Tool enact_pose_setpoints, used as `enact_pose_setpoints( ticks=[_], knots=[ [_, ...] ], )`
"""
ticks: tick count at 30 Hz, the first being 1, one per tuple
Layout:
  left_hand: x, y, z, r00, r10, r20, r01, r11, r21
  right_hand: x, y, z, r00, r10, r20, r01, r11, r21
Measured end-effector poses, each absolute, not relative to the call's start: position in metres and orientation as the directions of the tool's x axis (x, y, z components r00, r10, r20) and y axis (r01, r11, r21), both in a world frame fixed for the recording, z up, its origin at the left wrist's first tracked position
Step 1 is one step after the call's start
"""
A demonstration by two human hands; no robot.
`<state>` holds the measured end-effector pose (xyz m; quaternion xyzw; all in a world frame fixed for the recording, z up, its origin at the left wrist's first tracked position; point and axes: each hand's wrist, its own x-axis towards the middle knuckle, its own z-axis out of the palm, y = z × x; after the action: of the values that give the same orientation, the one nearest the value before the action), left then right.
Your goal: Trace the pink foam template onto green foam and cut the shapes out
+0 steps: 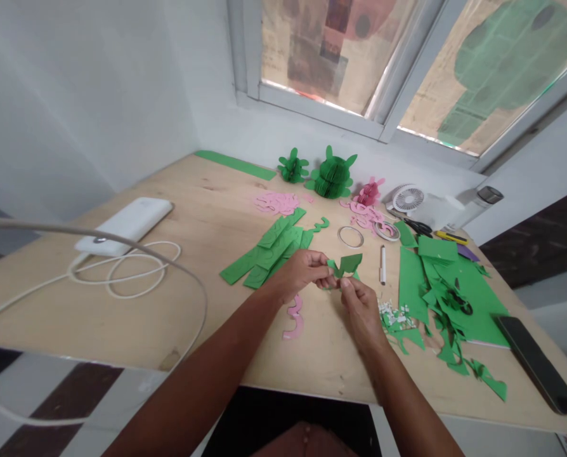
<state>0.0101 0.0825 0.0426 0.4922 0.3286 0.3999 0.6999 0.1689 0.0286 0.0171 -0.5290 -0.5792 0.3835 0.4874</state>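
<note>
1. So the green paper piece [351,263] is up between both hands, over the middle of the table [202,219]. Its wide flap sits just beyond the right fingertips, long side running roughly left to right and tipped up a bit at the right end.
2. Left hand [316,270]: fingers closed in a pinch at the piece's left end, so the paper lies to its right.
3. Right hand [358,297]: thumb and finger pinched on the lower edge, so the paper is straight ahead of it. Honestly neither hand is clearly nearer, both are touching it. Can't tell if that's one folded bit or two, fingers hide the join.
4. Just below the left wrist there's a pink curvy cutout [293,325], long axis pointing toward the person.
5. Left of the hands: overlapping green strips [271,251], slanting away to the right.
6. Right side: a white pen [383,265] near the right hand, then green scraps [449,330] further out.
</note>
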Motion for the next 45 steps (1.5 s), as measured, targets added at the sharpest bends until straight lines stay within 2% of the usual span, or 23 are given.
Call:
enact_pose_setpoints(
  ticks=[38, 45],
  knots=[
    [0.016, 0.080, 0.035, 0.484, 0.874, -0.031, -0.300, 0.199, 0.933, 0.167, 0.030, 0.011, 0.070, 0.983, 0.167, 0.179, 0.153, -0.972],
    [0.014, 0.084, 0.034, 0.441, 0.897, -0.043, -0.303, 0.193, 0.933, 0.166, 0.029, 0.016, 0.104, 0.990, 0.099, 0.113, 0.088, -0.990]
  ],
)
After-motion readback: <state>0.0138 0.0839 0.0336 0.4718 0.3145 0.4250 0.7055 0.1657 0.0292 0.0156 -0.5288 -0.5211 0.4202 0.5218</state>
